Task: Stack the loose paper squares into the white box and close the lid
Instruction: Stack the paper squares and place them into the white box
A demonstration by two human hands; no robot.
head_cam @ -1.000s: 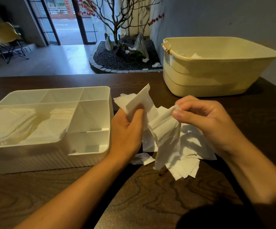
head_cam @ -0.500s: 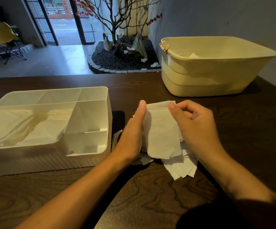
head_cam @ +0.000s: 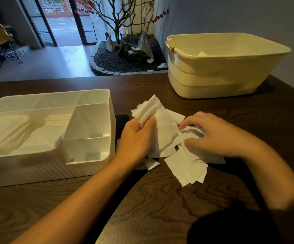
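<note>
the loose paper squares (head_cam: 174,145) lie in a ragged heap on the dark wooden table (head_cam: 160,199), just right of the white box (head_cam: 97,166), which stands open with some paper already in its big left section. the left hand (head_cam: 135,138) has fingers and thumb clamped on a bunch of squares, lifted slightly off the heap. the right hand (head_cam: 214,136) rests on the pile with fingers spread and lightly bent, gripping nothing that shows. this looks like the gathering step. next the bunch needs squaring up and carrying left into the box. a cream tub (head_cam: 227,67) sits well behind.
</note>
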